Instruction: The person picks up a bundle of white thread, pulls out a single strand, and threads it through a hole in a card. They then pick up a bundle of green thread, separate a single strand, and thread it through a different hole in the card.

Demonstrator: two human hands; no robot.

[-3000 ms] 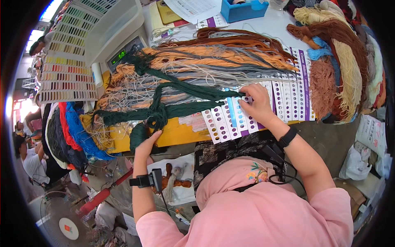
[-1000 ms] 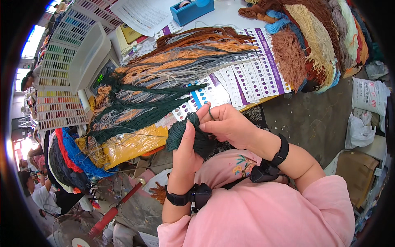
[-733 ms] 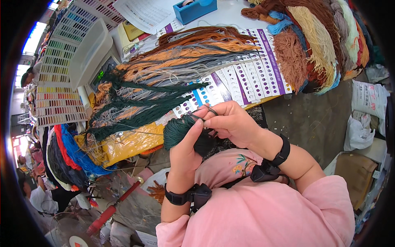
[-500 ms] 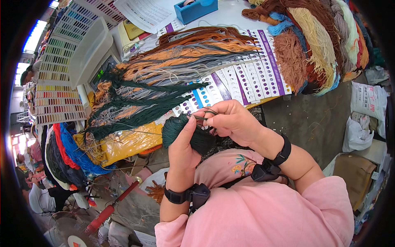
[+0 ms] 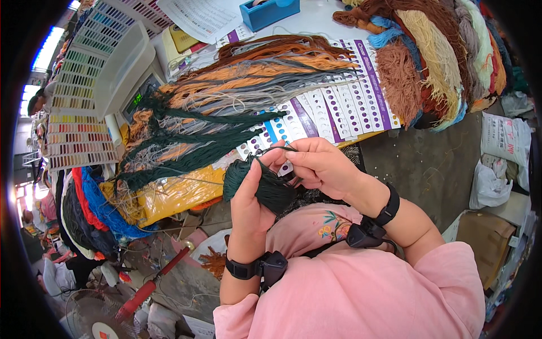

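Observation:
A folded bundle of dark green thread (image 5: 273,193) is held in front of me, just off the table's near edge. My left hand (image 5: 249,204) is closed around it, thumb and index finger at its upper end. My right hand (image 5: 317,164) pinches a strand of the same green thread, drawn up from the bundle's top; its other fingers are curled. Beyond my hands, loose dark green hanks (image 5: 197,155) lie across the table beside orange threads (image 5: 197,93) and grey ones. Punched white cards (image 5: 322,113) with purple edges lie under the thread ends.
Thick skeins (image 5: 429,48) hang over the table's right end. At the left are a scale (image 5: 138,90), colour sample charts (image 5: 79,85) and blue thread (image 5: 107,203). A blue box (image 5: 271,14) sits at the back. A fan (image 5: 101,316) stands lower left, white bags (image 5: 499,152) at right.
My right hand's fingertips have moved slightly right, away from my left fingertips. The green strand now stretches between them above the bundle, which stays in my left hand.

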